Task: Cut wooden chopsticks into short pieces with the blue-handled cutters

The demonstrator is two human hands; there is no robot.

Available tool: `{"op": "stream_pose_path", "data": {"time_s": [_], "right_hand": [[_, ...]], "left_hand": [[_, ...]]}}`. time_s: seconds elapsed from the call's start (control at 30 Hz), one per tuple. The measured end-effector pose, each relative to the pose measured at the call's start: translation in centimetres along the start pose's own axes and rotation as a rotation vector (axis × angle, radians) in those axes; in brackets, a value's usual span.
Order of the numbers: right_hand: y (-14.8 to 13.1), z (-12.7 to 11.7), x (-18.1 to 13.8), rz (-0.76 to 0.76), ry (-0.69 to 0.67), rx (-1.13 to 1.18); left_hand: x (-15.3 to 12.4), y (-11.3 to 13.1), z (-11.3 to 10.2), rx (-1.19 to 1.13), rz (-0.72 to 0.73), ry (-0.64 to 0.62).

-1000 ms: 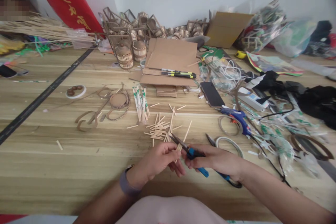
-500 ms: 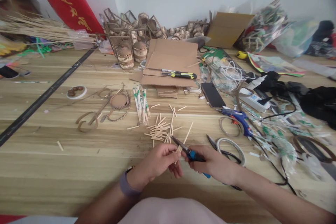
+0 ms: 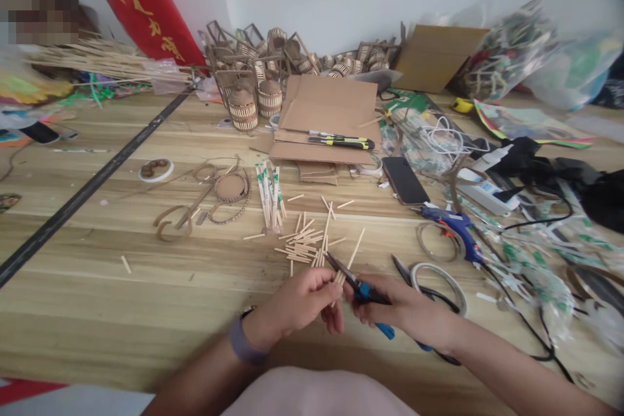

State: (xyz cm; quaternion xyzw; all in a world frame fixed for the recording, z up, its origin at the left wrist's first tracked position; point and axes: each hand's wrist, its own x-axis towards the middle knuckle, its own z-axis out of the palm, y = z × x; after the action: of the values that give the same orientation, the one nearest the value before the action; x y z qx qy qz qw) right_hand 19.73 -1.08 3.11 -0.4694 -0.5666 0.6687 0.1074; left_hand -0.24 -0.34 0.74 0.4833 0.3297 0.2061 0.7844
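Note:
My left hand (image 3: 301, 300) pinches a thin wooden stick (image 3: 350, 258) that slants up and to the right. My right hand (image 3: 404, 309) is wrapped round blue-handled cutting pliers (image 3: 358, 283), whose dark jaws sit against the stick close to my left fingertips. Just beyond both hands lies a pile of short cut stick pieces (image 3: 306, 242) on the wooden table (image 3: 121, 312). A bundle of longer sticks in green-and-white wrappers (image 3: 270, 194) lies behind the pile.
Scissors (image 3: 407, 272) and a tape ring (image 3: 439, 276) lie right of my hands, with a blue glue gun (image 3: 453, 226), a phone (image 3: 405, 179) and cables behind. Cardboard sheets with utility knives (image 3: 341, 140), woven cardboard lanterns (image 3: 256, 101) and cardboard rings (image 3: 229, 188) sit further back.
Both hands have kept their hold on the stick and pliers; the pliers' handles have closed a little. The view has shifted slightly, so everything sits a bit further right.

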Motion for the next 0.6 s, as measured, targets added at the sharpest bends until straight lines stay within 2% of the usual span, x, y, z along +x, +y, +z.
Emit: {"op": "stream_pose_path", "data": {"time_s": [0.23,0.5,0.6], "right_hand": [[-0.5,0.0,-0.5,0.086,-0.037,0.204],[-1.4,0.2,-0.7,0.176,-0.028,0.342],[-1.4,0.2,-0.7,0.165,-0.03,0.344]], "left_hand": [[0.0,-0.1,0.1,-0.033,-0.03,0.0],[0.1,-0.4,0.1,-0.039,-0.04,0.028],[0.0,-0.2,0.1,-0.034,-0.05,0.036]]}}
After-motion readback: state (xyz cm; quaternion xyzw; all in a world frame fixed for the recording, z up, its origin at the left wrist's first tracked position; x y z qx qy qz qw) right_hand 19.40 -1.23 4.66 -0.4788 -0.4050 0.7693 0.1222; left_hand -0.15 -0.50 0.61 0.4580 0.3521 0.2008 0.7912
